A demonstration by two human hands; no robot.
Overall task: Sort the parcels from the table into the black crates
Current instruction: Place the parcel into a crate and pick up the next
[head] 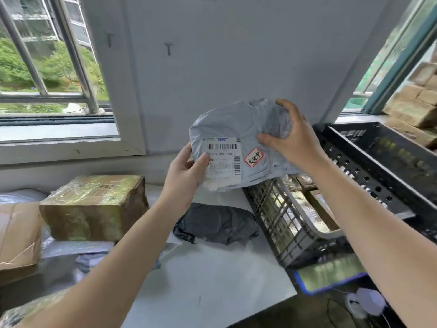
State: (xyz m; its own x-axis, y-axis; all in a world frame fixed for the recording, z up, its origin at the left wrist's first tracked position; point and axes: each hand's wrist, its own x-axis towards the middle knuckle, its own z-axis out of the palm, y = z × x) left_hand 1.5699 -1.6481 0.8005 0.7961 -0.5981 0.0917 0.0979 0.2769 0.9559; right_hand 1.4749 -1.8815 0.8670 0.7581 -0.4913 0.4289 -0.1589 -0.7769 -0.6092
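- table (212, 280): white top with a bare patch near the middle. Parcels crowd its left side, and its right edge meets the crates.
- upper black crate (369, 147): 1 of 2 at right, with a perforated wall. Its inside looks mostly open.
- lower black crate (283, 209): mesh-sided, just beside the table edge, with parcels already inside.
- taped cardboard box (94, 204): on the table at left, well apart from any path to the crates.
- grey parcel (236, 129): the item in hand, lifted off the table and held in air before the wall (212, 55). It is above the lower crate's near corner.
- black bag parcel (217, 223): lies on the table below the held parcel, just beside the lower crate, not yet sorted.
- right hand (290, 138): grip curled round the parcel's upper right end, thumb on the front.
- left hand (184, 176): grip pinches the lower left corner, thumb on the label.
- shipping label (222, 159) and red-bordered sticker (254, 157): both face the camera.
- Step, judged: reading the label to pick a crate.
- Next move, judged: swing right, clear a crate rim, then lower and let go. There is open room to the right, and the wall is close behind.
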